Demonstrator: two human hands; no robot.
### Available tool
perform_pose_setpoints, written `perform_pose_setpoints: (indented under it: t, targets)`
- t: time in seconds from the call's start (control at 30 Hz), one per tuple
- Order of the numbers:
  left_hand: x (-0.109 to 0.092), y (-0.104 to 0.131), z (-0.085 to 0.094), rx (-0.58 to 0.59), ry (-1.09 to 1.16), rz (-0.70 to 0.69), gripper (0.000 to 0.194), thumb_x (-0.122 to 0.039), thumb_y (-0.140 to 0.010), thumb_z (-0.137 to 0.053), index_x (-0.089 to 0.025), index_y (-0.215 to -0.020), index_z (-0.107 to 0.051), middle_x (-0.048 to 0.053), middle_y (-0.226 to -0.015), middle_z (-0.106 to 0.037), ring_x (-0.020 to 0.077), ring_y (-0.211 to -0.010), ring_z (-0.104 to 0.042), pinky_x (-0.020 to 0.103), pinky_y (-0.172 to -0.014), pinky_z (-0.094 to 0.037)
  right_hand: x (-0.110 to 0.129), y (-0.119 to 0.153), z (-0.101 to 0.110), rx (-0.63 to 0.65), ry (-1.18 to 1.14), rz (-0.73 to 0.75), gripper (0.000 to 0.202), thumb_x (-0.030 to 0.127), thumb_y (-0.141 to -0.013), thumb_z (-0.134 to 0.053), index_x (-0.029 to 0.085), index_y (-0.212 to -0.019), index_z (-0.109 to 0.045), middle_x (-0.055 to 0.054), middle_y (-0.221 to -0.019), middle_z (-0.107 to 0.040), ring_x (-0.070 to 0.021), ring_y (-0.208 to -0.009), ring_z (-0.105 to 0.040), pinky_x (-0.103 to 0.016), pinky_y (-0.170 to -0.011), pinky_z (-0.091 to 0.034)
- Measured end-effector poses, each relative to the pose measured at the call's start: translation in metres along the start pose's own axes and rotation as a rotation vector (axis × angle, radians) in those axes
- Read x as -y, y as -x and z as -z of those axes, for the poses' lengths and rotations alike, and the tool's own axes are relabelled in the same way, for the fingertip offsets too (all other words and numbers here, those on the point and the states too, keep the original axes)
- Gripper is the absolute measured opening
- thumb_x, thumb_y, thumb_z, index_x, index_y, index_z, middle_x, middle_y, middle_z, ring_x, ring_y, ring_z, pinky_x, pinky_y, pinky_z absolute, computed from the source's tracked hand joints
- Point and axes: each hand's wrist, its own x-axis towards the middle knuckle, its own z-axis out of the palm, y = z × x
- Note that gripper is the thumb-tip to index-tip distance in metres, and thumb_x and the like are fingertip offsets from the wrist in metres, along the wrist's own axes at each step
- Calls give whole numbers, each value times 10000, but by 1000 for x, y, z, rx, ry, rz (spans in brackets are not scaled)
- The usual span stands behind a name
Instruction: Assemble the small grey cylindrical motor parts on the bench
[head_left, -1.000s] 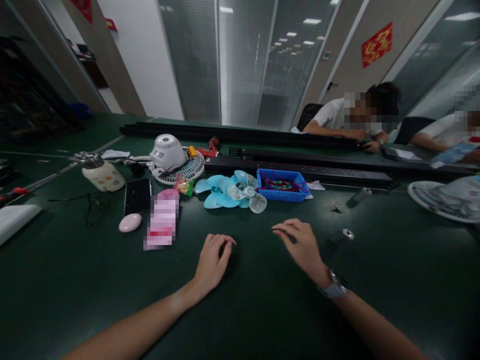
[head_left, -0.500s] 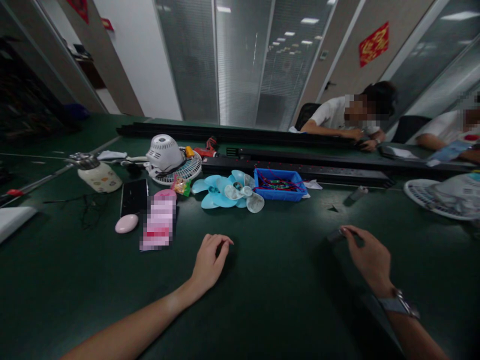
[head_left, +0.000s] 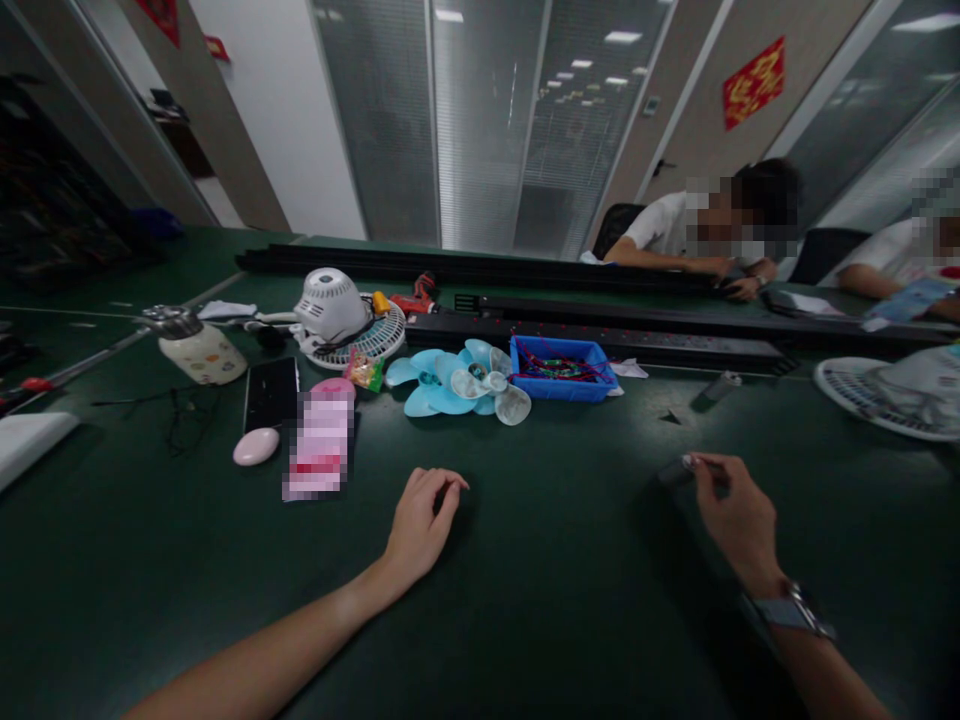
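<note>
On the green tabletop (head_left: 540, 560) lies my left hand (head_left: 424, 520), loosely curled, with a gap between thumb and index finger and nothing visible in it. My right hand (head_left: 739, 515), with a watch (head_left: 799, 610) at its wrist, pinches one end of a small grey cylinder (head_left: 675, 470) that looks like a battery cell. The cylinder lies tilted close to the table; whether it touches cannot be made out. A similar grey cylinder (head_left: 718, 390) rests farther back, behind a small dark flat piece (head_left: 670, 417).
Light blue fan blades (head_left: 442, 385) lie beside a blue bin (head_left: 562, 372) of wires. Left are a white fan part (head_left: 330, 305), a phone (head_left: 271, 393), a pink case (head_left: 256, 447) and a bottle (head_left: 202, 350). Black rails (head_left: 600, 338) cross behind; two people sit beyond.
My right hand has shifted very slightly with the grey cylinder still between its fingertips. The view has turned a little. My left hand stays in place.
</note>
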Motion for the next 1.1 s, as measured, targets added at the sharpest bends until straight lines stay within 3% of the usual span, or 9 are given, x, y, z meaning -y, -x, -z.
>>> perform_pose_setpoints:
  t: [0.27, 0.43, 0.6, 0.7, 0.83, 0.97, 1.1]
  targets:
    - [1, 1, 0, -6, 2, -8, 227, -303, -968, -445, -222, -945, -656, 32, -896, -661, 209, -852, -543, 333, -755, -443, -7, 3, -7, 23, -69, -76, 520, 671, -902, -364, 205, -936, -590, -109, -899, -720, -253, -752, -695, -355, -648, -509]
    - [1, 1, 0, 9, -2, -10, 238, -309, -976, -429, -219, -951, -648, 35, -900, -657, 214, -867, -530, 342, -772, -435, -8, 8, -9, 87, -104, -112, 593, 725, -834, -447, 199, -1080, -569, -123, -986, -701, -267, -812, -699, -374, -667, -528]
    - [0, 0, 1, 9, 1, -8, 230, -293, -969, -437, -218, -946, -652, 33, -907, -662, 214, -872, -533, 340, -769, -437, 3, 15, -13, 50, -218, -206, 724, 695, -733, -624, 179, -1224, -493, -150, -1066, -690, -278, -827, -710, -411, -721, -557]
    - [-1, 0, 0, 15, 5, -9, 234, -300, -971, -433, -219, -946, -651, 32, -913, -664, 215, -878, -535, 343, -776, -437, 33, 21, -15, 133, -353, -178, 651, 616, -772, -642, 183, -1235, -491, -152, -1110, -685, -264, -852, -714, -433, -794, -562]
    - [0, 1, 0, 15, 15, -12, 243, -311, -978, -424, -223, -955, -649, 34, -914, -658, 216, -881, -530, 350, -781, -435, 106, 32, -11, 376, -613, 7, 519, 470, -839, -642, 203, -1249, -472, -136, -1140, -686, -250, -965, -702, -431, -885, -551]
    - [-4, 3, 3, 15, 72, -70, 249, -315, -984, -424, -227, -986, -657, 45, -940, -662, 217, -920, -528, 359, -823, -436, 174, 47, -10, 638, -692, 170, 413, 339, -869, -632, 250, -1250, -500, -85, -1212, -660, -233, -1128, -637, -437, -1010, -480]
    - [-10, 5, 6, 27, 137, -209, 234, -280, -975, -458, -234, -1057, -672, 54, -959, -666, 213, -954, -529, 363, -862, -433, 203, 61, -16, 790, -748, 215, 468, 285, -847, -663, 288, -1273, -469, -38, -1243, -640, -204, -1161, -612, -428, -1051, -447]
